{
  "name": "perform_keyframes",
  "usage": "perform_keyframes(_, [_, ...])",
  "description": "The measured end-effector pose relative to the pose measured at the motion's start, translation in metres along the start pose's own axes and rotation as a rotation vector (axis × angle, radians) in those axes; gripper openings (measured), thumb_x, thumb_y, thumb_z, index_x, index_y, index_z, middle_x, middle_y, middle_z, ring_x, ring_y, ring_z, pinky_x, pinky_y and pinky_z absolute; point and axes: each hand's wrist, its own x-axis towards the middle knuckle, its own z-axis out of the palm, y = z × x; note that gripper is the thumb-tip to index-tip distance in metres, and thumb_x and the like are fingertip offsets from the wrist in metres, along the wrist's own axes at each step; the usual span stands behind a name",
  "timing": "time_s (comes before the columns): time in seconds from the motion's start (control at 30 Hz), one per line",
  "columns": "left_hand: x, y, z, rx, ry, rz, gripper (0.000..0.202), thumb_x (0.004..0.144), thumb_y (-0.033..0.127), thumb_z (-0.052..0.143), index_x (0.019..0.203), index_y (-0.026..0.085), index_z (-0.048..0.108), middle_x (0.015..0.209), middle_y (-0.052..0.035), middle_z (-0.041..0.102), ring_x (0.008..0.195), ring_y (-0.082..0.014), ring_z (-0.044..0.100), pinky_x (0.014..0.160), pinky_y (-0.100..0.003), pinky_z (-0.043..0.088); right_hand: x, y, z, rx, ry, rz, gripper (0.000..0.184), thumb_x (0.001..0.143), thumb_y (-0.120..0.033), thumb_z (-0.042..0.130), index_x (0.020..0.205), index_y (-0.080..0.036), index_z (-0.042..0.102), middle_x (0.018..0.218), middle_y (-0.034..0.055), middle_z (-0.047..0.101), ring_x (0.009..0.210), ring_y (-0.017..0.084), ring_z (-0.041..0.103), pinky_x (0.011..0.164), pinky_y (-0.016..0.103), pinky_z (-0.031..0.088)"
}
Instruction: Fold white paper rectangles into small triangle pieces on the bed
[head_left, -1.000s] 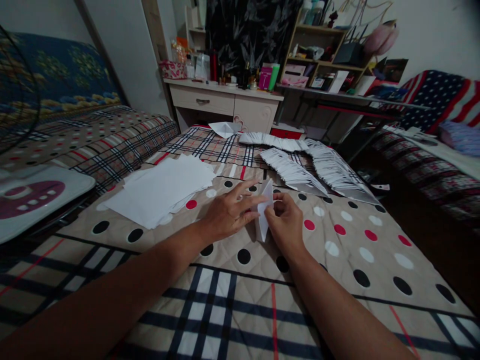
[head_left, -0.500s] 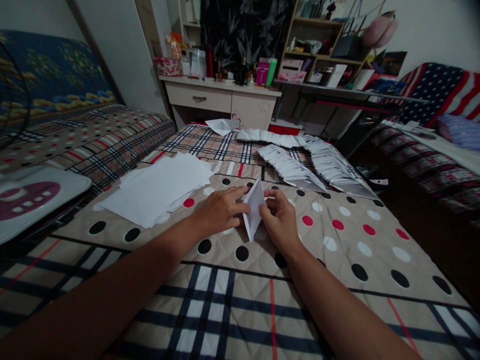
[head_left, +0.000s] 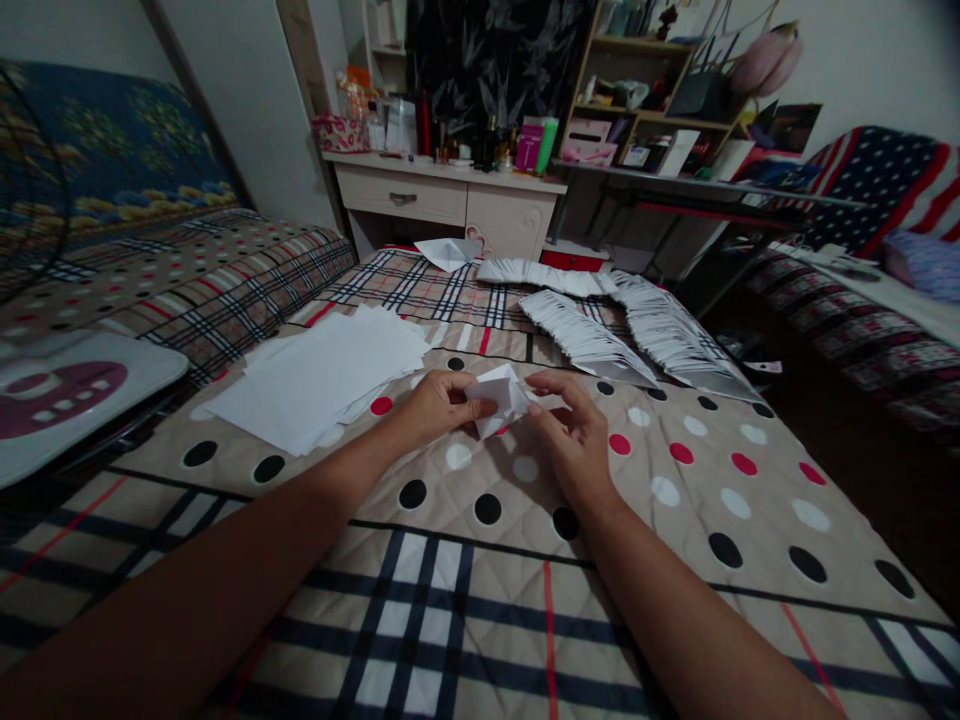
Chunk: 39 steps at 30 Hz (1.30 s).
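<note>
Folded white paper (head_left: 491, 398): between the two hands, over the polka-dot quilt (head_left: 652, 560); whether it touches the fabric I cannot tell.
Left hand (head_left: 433, 405): thumb laid over the near face, fingers behind, pinching the paper's left side.
Right hand (head_left: 574, 430): thumb and forefinger curled at the right end; I cannot tell whether they grip.
Weight: probably very light.
Stiffness: likely crisp at the creases, soft across the flaps, easily bent or crumpled.
Slip: probably little.
Best hold: creased edges, with a light thumb-and-forefinger pinch.
</note>
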Motion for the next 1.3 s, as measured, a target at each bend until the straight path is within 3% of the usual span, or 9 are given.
perform_keyframes(0.17, [0.001, -0.003, -0.001, 0.16, -0.047, 0.085, 0.036, 0.075, 0.05, 0.072, 0.076, 0.014, 0.068, 0.072, -0.0033, 0.065, 0.064, -0.0143, 0.064, 0.055, -0.023, 0.052, -0.003, 0.004, 0.003, 0.006, -0.071, -0.007, 0.015, 0.083, -0.036, 0.067, 0.089, -0.024, 0.071, 0.088, 0.0038, 0.065, 0.082, 0.019, 0.057, 0.066, 0.028, 0.044])
perform_keyframes(0.23, [0.0, -0.001, 0.0, 0.283, -0.002, 0.178, 0.032, 0.077, 0.046, 0.07, 0.081, 0.015, 0.07, 0.098, -0.0097, 0.066, 0.087, -0.0193, 0.066, 0.065, -0.027, 0.055, -0.003, 0.005, 0.004, 0.084, -0.081, 0.082, 0.015, 0.083, -0.037, 0.066, 0.083, -0.023, 0.071, 0.082, 0.0029, 0.064, 0.076, 0.018, 0.057, 0.065, 0.028, 0.044])
perform_keyframes(0.3, [-0.003, 0.004, 0.003, 0.396, 0.093, 0.283, 0.03, 0.075, 0.043, 0.074, 0.09, 0.017, 0.072, 0.128, -0.0143, 0.054, 0.113, -0.0259, 0.058, 0.08, -0.034, 0.056, -0.003, 0.004, 0.005, 0.178, -0.099, 0.179, 0.017, 0.083, -0.038, 0.066, 0.081, -0.022, 0.069, 0.078, 0.0019, 0.065, 0.071, 0.017, 0.057, 0.062, 0.026, 0.044])
perform_keyframes(0.37, [-0.006, 0.01, 0.007, 0.484, 0.168, 0.382, 0.039, 0.068, 0.038, 0.08, 0.1, 0.019, 0.07, 0.138, -0.0144, 0.047, 0.126, -0.0289, 0.05, 0.096, -0.042, 0.05, -0.003, 0.002, 0.006, 0.241, -0.108, 0.229, 0.018, 0.083, -0.038, 0.066, 0.08, -0.02, 0.068, 0.076, 0.001, 0.065, 0.066, 0.015, 0.056, 0.061, 0.025, 0.044])
perform_keyframes(0.43, [-0.009, 0.016, 0.012, 0.518, 0.183, 0.454, 0.043, 0.067, 0.032, 0.082, 0.106, 0.02, 0.068, 0.129, -0.012, 0.057, 0.121, -0.0267, 0.054, 0.103, -0.045, 0.045, -0.003, 0.0, 0.006, 0.267, -0.108, 0.243, 0.019, 0.082, -0.038, 0.067, 0.078, -0.019, 0.067, 0.074, 0.0003, 0.064, 0.063, 0.013, 0.054, 0.059, 0.024, 0.044])
perform_keyframes(0.57, [-0.013, 0.021, 0.02, 0.507, 0.185, 0.449, 0.034, 0.075, 0.022, 0.075, 0.107, 0.02, 0.063, 0.106, -0.0068, 0.069, 0.1, -0.0204, 0.065, 0.093, -0.038, 0.051, -0.004, -0.003, 0.007, 0.302, -0.122, 0.286, 0.027, 0.083, -0.043, 0.065, 0.074, -0.019, 0.063, 0.064, -0.0018, 0.058, 0.051, 0.011, 0.048, 0.05, 0.023, 0.039])
perform_keyframes(0.77, [-0.015, 0.017, 0.024, 0.357, 0.216, 0.467, 0.027, 0.08, 0.022, 0.069, 0.104, 0.019, 0.056, 0.104, -0.0066, 0.069, 0.099, -0.0192, 0.067, 0.089, -0.034, 0.053, -0.003, -0.003, 0.006, 0.232, -0.088, 0.258, 0.031, 0.084, -0.045, 0.065, 0.068, -0.018, 0.063, 0.061, -0.0013, 0.057, 0.053, 0.011, 0.049, 0.051, 0.023, 0.038])
perform_keyframes(1.03, [-0.014, 0.021, 0.024, 0.428, 0.213, 0.605, 0.004, 0.083, 0.015, 0.064, 0.086, 0.017, 0.063, 0.103, -0.0086, 0.073, 0.098, -0.0188, 0.069, 0.088, -0.032, 0.053, -0.004, -0.008, 0.01, 0.203, -0.026, 0.167, 0.025, 0.079, -0.042, 0.071, 0.073, -0.019, 0.066, 0.066, -0.0005, 0.059, 0.06, 0.013, 0.051, 0.054, 0.025, 0.039])
perform_keyframes(1.3, [-0.013, 0.019, 0.023, 0.276, 0.231, 0.475, 0.003, 0.083, 0.017, 0.064, 0.081, 0.017, 0.061, 0.107, -0.0111, 0.073, 0.104, -0.0212, 0.068, 0.091, -0.036, 0.053, -0.006, -0.006, 0.011, 0.18, -0.002, 0.137, 0.025, 0.081, -0.037, 0.069, 0.066, -0.018, 0.062, 0.06, -0.0019, 0.056, 0.054, 0.011, 0.047, 0.051, 0.024, 0.036])
